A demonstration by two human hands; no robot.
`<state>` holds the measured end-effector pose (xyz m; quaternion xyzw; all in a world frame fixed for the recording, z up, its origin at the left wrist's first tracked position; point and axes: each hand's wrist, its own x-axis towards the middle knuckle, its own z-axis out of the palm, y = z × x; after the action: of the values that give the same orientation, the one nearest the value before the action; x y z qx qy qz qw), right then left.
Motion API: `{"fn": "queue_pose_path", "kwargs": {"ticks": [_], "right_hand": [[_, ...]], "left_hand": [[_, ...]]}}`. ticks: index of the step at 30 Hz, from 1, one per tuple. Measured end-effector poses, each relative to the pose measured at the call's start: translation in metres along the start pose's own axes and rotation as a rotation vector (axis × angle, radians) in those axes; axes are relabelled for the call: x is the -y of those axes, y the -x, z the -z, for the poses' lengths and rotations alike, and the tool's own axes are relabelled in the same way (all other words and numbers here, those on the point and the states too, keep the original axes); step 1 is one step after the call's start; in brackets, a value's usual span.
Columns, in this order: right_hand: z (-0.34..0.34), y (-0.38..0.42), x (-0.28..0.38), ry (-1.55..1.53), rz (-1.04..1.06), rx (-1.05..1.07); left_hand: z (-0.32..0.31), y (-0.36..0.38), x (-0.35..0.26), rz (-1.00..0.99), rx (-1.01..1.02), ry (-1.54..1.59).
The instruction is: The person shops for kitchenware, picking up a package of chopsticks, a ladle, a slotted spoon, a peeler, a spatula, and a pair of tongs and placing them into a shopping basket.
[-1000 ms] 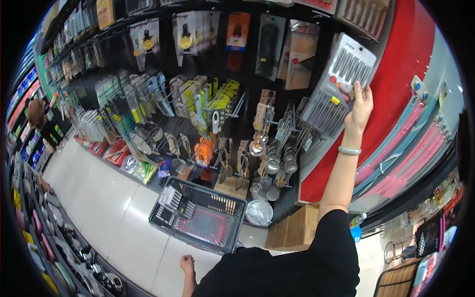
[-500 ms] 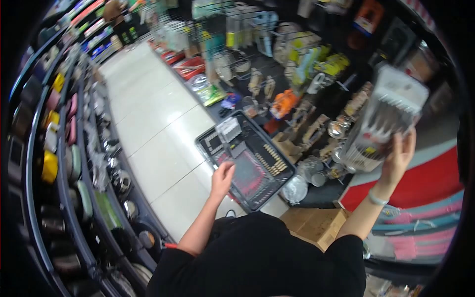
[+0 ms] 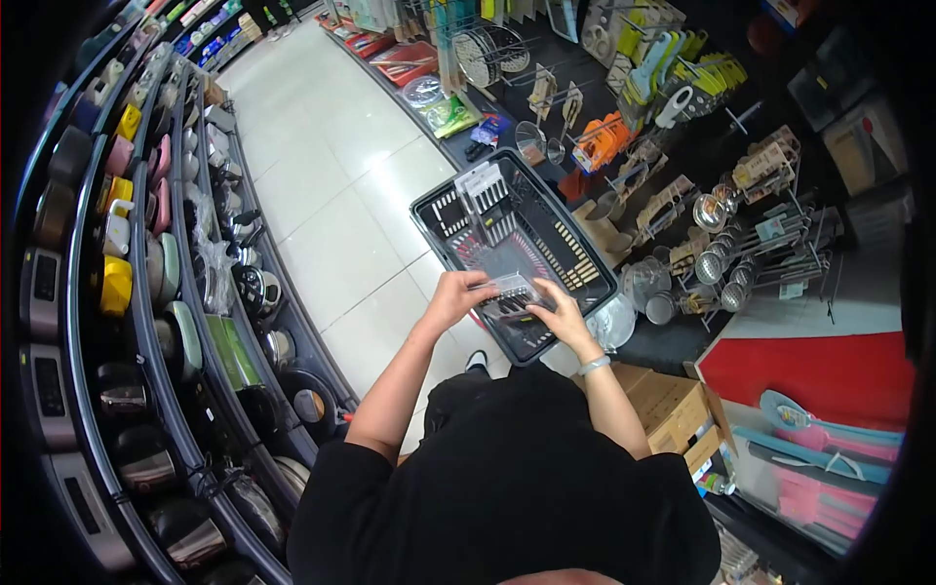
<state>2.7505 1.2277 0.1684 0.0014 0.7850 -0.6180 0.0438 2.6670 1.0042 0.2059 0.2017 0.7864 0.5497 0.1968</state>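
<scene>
My left hand (image 3: 456, 298) and my right hand (image 3: 564, 316) grip opposite sides of a clear plastic package (image 3: 512, 295) with several dark strips inside; its exact contents are too small to name. They hold it over the near part of a black shopping basket (image 3: 601, 275) with slotted walls. Inside the basket, against the far side, stands another clear package (image 3: 485, 193) with a white top and dark strips. A pale bracelet (image 3: 594, 365) circles my right wrist.
Left of me run curved shelves (image 3: 175, 390) of pots and appliances. Tiled floor (image 3: 322, 185) stretches ahead. To the right hang metal strainers (image 3: 717, 263), orange items (image 3: 602, 142) and green-handled tools (image 3: 663, 73). A cardboard box (image 3: 673, 414) stands by my right side.
My right hand has come down from the rack at the right, where it held clear packages, to the basket. My left hand has moved in, and both now hold one package.
</scene>
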Motion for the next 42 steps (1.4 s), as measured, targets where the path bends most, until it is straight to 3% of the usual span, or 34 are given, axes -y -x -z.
{"fn": "queue_pose_path", "kwargs": {"ticks": [2, 4, 6, 8, 10, 14, 16, 20, 23, 27, 29, 32, 34, 37, 40, 42], "right_hand": [[-0.004, -0.001, -0.010, 0.111, 0.082, -0.178], [0.000, 0.003, -0.039, 0.139, 0.028, -0.201], [0.003, 0.013, -0.077, 0.447, -0.051, -0.210], [0.004, 0.031, -0.108, 0.503, -0.088, -0.162], [0.004, 0.051, -0.120, 0.320, -0.299, -0.077], [0.020, 0.074, -0.116, 0.236, -0.289, -0.069], [0.026, 0.079, -0.112, -0.008, -0.393, -0.206], [0.046, 0.085, -0.099, -0.015, -0.452, -0.264], [0.061, 0.078, -0.074, -0.084, -0.424, -0.297], [0.089, 0.056, -0.035, -0.160, -0.233, -0.357], [0.113, 0.042, 0.009, -0.155, -0.122, -0.412], [0.154, 0.035, 0.093, -0.119, 0.099, -0.537], [0.179, 0.036, 0.142, -0.048, 0.301, -0.608], [0.216, 0.051, 0.220, 0.033, 0.494, -0.686], [0.265, 0.046, 0.270, 0.140, 0.764, -0.976], [0.303, 0.042, 0.298, 0.203, 0.788, -1.179]], "left_hand": [[-0.016, -0.006, 0.010, -0.033, -0.097, -0.193], [-0.030, -0.023, 0.028, -0.064, -0.140, -0.267], [-0.039, -0.047, 0.043, 0.002, -0.317, -0.478], [-0.043, -0.075, 0.064, 0.044, -0.376, -0.488], [-0.045, -0.103, 0.090, 0.086, -0.373, -0.557], [-0.047, -0.152, 0.107, 0.147, -0.372, -0.511], [-0.048, -0.178, 0.118, 0.134, -0.366, -0.571], [-0.043, -0.208, 0.132, 0.249, -0.326, -0.666], [-0.046, -0.197, 0.125, 0.155, -0.509, -0.765], [-0.058, -0.162, 0.126, -0.144, -0.591, -0.874], [-0.071, -0.132, 0.123, -0.185, -0.573, -0.803], [-0.093, -0.084, 0.113, 0.067, -0.416, -0.707], [-0.110, -0.057, 0.126, 0.105, -0.436, -0.699], [-0.121, -0.027, 0.128, 0.081, -0.432, -0.617], [-0.123, -0.006, 0.112, 0.077, -0.392, -0.514], [-0.119, 0.000, 0.113, 0.031, -0.358, -0.449]]}}
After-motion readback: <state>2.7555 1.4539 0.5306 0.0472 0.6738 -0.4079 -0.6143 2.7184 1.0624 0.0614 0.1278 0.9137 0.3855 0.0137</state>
